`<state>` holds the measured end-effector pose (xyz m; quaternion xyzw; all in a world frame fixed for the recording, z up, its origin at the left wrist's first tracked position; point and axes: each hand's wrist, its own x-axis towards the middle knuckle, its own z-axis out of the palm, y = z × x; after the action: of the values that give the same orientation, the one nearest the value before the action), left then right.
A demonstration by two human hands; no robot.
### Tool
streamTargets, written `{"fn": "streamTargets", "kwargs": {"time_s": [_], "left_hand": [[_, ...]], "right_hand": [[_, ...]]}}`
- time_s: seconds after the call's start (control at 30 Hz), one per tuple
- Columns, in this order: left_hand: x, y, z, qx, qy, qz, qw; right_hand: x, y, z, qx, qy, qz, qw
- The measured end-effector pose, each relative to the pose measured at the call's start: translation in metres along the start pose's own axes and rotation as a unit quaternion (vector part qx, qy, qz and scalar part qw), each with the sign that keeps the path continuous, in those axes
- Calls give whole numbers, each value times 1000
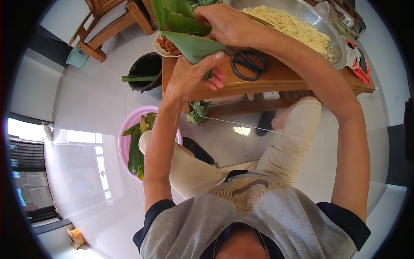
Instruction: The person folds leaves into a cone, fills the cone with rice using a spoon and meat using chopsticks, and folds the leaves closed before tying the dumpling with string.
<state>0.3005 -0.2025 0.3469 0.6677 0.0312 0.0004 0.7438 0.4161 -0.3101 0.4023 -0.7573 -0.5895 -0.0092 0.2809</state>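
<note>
My left hand point(199, 72) is closed around the lower part of a folded green leaf cone point(196, 45), with the thumb along its side. My right hand point(230, 26) grips the cone's upper edge; its fingertips are partly hidden by the leaf. Longer green leaf ends point(172, 15) stick up past the cone. Black-handled scissors point(249, 64) lie on the wooden table point(276, 77) near my right forearm. A bowl of reddish meat pieces point(168, 46) is beside the cone, partly covered by it.
A steel basin point(338, 47) holds yellowish grains point(289, 28). Left of the table are a dark bucket point(148, 71) and a pink basin point(123, 144) with leaves. Tied leaf-wrapped bundles point(198, 113) hang below the table edge, a white string point(258, 127) running toward my knee.
</note>
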Motion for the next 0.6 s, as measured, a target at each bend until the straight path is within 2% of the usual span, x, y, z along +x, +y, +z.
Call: {"fn": "streamTargets", "kwargs": {"time_s": [0.07,0.1,0.17,0.2,0.23,0.27,0.3,0.33,0.4,0.43,0.6], "left_hand": [[0,0,0,12,-4,6,1000],[0,1,1,14,-4,11,1000],[-2,-1,2,6,-30,46,998],[-2,-5,1,9,-31,52,998],[0,-12,0,5,-48,71,996],[2,-16,-1,0,-66,90,994],[2,-16,-4,44,-66,95,992],[3,-17,-5,45,-67,97,992],[4,-20,-7,36,-63,192,979],[5,-20,-7,-19,-48,178,983],[4,-8,-4,-22,-107,149,983]], "right_hand": [[0,-13,1,-27,31,99,994],[1,-7,5,-30,35,96,994],[4,16,20,101,32,145,984],[2,14,21,97,36,141,985],[-2,13,23,249,5,140,958],[-5,13,24,395,-27,136,908],[-6,10,20,367,-62,177,911],[-7,8,17,365,-60,176,912],[-11,2,12,242,-38,138,960],[-12,-1,9,220,-26,126,967],[-16,-9,4,185,-11,104,977]]}}
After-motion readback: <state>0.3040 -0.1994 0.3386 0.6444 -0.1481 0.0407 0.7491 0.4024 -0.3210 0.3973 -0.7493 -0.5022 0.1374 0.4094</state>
